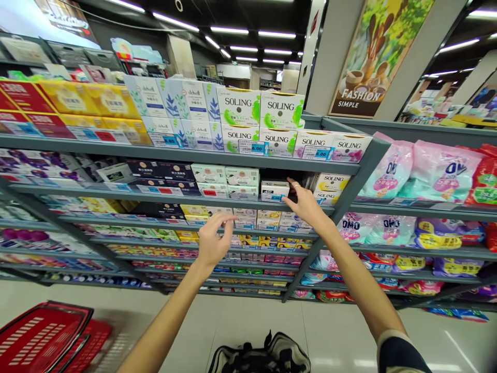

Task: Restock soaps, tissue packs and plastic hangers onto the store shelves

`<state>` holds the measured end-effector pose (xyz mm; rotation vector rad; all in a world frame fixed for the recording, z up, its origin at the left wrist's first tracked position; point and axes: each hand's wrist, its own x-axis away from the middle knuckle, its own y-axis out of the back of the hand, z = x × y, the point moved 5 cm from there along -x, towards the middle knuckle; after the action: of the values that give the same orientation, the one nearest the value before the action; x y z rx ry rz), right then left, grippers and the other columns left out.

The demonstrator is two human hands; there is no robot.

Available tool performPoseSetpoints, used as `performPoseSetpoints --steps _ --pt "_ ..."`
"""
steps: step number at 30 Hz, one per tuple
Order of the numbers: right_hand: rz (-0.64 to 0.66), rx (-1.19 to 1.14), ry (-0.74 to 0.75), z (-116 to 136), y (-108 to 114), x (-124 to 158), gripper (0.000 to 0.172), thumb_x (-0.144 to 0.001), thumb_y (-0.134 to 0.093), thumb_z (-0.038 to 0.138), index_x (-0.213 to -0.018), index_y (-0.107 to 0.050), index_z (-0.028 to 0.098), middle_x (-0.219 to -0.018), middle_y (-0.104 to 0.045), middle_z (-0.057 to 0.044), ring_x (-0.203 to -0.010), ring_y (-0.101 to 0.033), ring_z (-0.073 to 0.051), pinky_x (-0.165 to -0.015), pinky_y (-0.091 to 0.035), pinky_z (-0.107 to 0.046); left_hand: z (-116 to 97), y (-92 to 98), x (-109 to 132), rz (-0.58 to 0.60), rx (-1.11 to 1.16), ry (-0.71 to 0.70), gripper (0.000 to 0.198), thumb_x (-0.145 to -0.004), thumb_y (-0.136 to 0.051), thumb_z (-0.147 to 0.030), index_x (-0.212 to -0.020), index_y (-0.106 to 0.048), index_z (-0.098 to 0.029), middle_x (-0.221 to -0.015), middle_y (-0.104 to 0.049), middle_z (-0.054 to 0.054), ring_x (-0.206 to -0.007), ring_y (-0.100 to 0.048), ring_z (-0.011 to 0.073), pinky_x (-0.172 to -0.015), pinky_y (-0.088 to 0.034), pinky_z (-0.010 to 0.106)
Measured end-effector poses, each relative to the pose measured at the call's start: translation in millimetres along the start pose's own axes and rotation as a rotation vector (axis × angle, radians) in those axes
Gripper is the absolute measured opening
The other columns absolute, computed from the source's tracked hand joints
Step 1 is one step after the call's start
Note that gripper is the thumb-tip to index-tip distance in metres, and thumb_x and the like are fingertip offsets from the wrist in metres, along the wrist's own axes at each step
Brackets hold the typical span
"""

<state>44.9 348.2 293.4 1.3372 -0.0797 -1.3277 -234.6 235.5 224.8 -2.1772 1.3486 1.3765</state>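
My right hand (pixel 305 203) reaches into a grey metal store shelf (pixel 194 155), its spread fingers at the right end of a small white box with a blue label (pixel 274 191). I cannot tell whether the hand grips that box. Lower and to the left, my left hand (pixel 213 241) is open, with its fingertips close to a row of small boxes (pixel 245 217) and nothing in it. White SOLING boxes (pixel 239 106) are stacked on the shelf above both hands, and more SOLING boxes (pixel 330 186) stand to the right of my right hand.
Several shelves of packaged goods fill the view, with pink and blue OMO detergent bags (pixel 388 230) to the right. Stacked red shopping baskets (pixel 42 336) sit at the lower left, a dark bag (pixel 260 357) lies below me, and the floor is pale tile.
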Motion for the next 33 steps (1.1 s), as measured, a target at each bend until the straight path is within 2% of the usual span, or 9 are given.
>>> performPoseSetpoints --steps 3,7,10,13,16,20,23,29,33 --pt "0.026 0.027 0.019 -3.4 -1.6 -5.0 0.060 -0.096 -0.066 0.033 -0.153 -0.051 0.023 -0.116 -0.078 -0.013 -0.112 -0.072 -0.037 -0.101 -0.056 -0.054 66.2 3.1 78.2 0.096 -0.044 0.386 0.027 -0.097 -0.050 -0.037 -0.095 -0.076 -0.027 -0.095 -0.082 0.003 -0.089 -0.076 0.0248 -0.084 -0.061 0.038" --pt "0.031 0.026 0.025 -5.7 -3.3 -11.6 0.054 -0.095 -0.067 0.029 -0.147 -0.058 0.015 -0.106 -0.079 -0.014 -0.101 -0.075 -0.034 -0.096 -0.059 -0.052 135.1 8.8 206.6 0.211 -0.060 0.690 0.029 -0.088 -0.052 -0.046 -0.083 -0.077 -0.033 -0.090 -0.084 -0.001 -0.092 -0.080 0.0304 -0.079 -0.063 0.041" --pt "0.047 -0.038 0.018 -4.4 -5.4 -14.1 0.054 -0.094 -0.067 0.026 -0.147 -0.059 0.015 -0.106 -0.080 -0.013 -0.100 -0.077 -0.030 -0.096 -0.061 -0.048 163.9 16.7 291.7 0.248 -0.048 0.868 0.034 -0.078 -0.053 -0.053 -0.075 -0.077 -0.030 -0.084 -0.084 0.004 -0.086 -0.080 0.0335 -0.071 -0.064 0.041" --pt "0.077 -0.072 0.009 -3.1 -8.8 -14.9 0.055 -0.094 -0.064 0.023 -0.148 -0.058 0.016 -0.108 -0.080 -0.012 -0.101 -0.078 -0.028 -0.096 -0.062 -0.045 172.8 17.7 343.7 0.297 -0.039 1.003 0.040 -0.069 -0.055 -0.056 -0.079 -0.079 -0.025 -0.089 -0.085 0.010 -0.087 -0.081 0.0329 -0.076 -0.065 0.039" --pt "0.076 -0.046 0.004 -4.3 -9.9 -14.5 0.056 -0.095 -0.062 0.024 -0.149 -0.056 0.015 -0.107 -0.080 -0.013 -0.101 -0.077 -0.029 -0.097 -0.062 -0.045 169.3 10.0 357.3 0.327 -0.059 1.032 0.046 -0.071 -0.052 -0.056 -0.085 -0.079 -0.022 -0.095 -0.085 0.011 -0.092 -0.080 0.0318 -0.081 -0.065 0.039" --pt "0.056 0.014 0.021 -5.7 -6.3 -14.0 0.063 -0.097 -0.063 0.037 -0.155 -0.049 0.017 -0.116 -0.078 -0.015 -0.106 -0.074 -0.031 -0.098 -0.060 -0.050 164.6 -4.1 346.2 0.340 -0.067 0.989 0.046 -0.074 -0.049 -0.056 -0.086 -0.078 -0.022 -0.097 -0.084 0.011 -0.096 -0.079 0.0316 -0.082 -0.063 0.040" --pt "0.005 0.062 0.008 -2.9 0.8 -14.2 0.065 -0.099 -0.062 0.047 -0.154 -0.049 0.016 -0.125 -0.074 -0.019 -0.115 -0.071 -0.034 -0.102 -0.057 -0.053 167.7 -7.7 340.3 0.335 -0.078 0.976 0.049 -0.076 -0.048 -0.058 -0.088 -0.078 -0.021 -0.098 -0.084 0.012 -0.094 -0.079 0.0320 -0.081 -0.063 0.041" --pt "-0.094 0.075 0.088 15.1 9.4 -2.5 0.053 -0.103 -0.055 0.039 -0.150 -0.052 0.017 -0.147 -0.062 -0.018 -0.138 -0.059 -0.032 -0.116 -0.049 -0.051 174.7 -6.1 348.3 0.340 -0.082 0.985 0.049 -0.075 -0.049 -0.058 -0.088 -0.078 -0.021 -0.098 -0.084 0.013 -0.094 -0.079 0.0324 -0.082 -0.063 0.042" --pt "-0.121 0.108 0.113 17.8 8.4 12.9 0.051 -0.104 -0.052 0.036 -0.150 -0.052 0.016 -0.152 -0.058 -0.018 -0.144 -0.054 -0.033 -0.121 -0.046 -0.053 172.5 -5.2 355.2 0.346 -0.118 0.990 0.046 -0.075 -0.050 -0.056 -0.087 -0.078 -0.022 -0.098 -0.084 0.012 -0.094 -0.079 0.0315 -0.085 -0.063 0.041"
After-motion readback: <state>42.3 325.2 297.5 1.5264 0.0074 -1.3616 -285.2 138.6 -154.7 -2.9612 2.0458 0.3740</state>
